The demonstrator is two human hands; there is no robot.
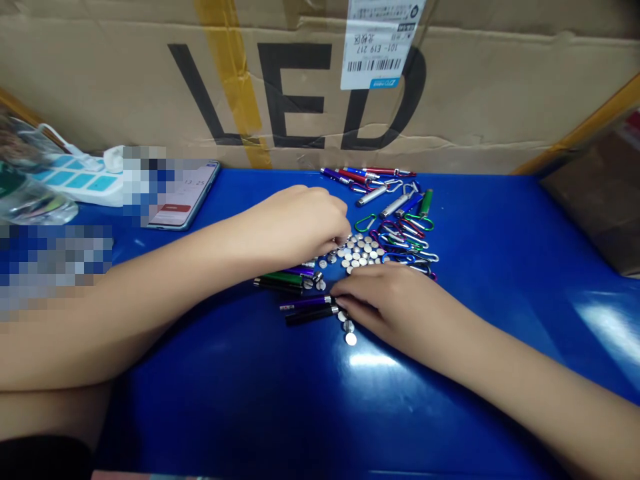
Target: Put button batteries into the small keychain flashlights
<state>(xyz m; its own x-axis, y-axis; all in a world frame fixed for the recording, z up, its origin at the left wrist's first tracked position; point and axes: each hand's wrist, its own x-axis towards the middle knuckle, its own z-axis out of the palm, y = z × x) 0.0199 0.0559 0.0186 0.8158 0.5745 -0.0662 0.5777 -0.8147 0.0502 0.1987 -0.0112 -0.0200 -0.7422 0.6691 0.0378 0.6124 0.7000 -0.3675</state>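
My left hand (315, 223) is closed, its fingers curled down at the upper left edge of a pile of small silver discs (363, 252); what its fingertips hold is hidden. My right hand (383, 297) has its fingers pressed together at the silver end of a purple tube (306, 303). A black tube (311, 315) lies just below that one. Green and black tubes (280, 280) rest beneath my left wrist. A few loose discs (351, 339) lie under my right fingertips.
Behind the pile lie finished-looking small torches (373, 195) and coloured carabiner clips (410, 243). A phone (183, 197) and a power strip (85, 180) are at the left on the blue table (240, 400). A large cardboard box (300, 27) stands at the back.
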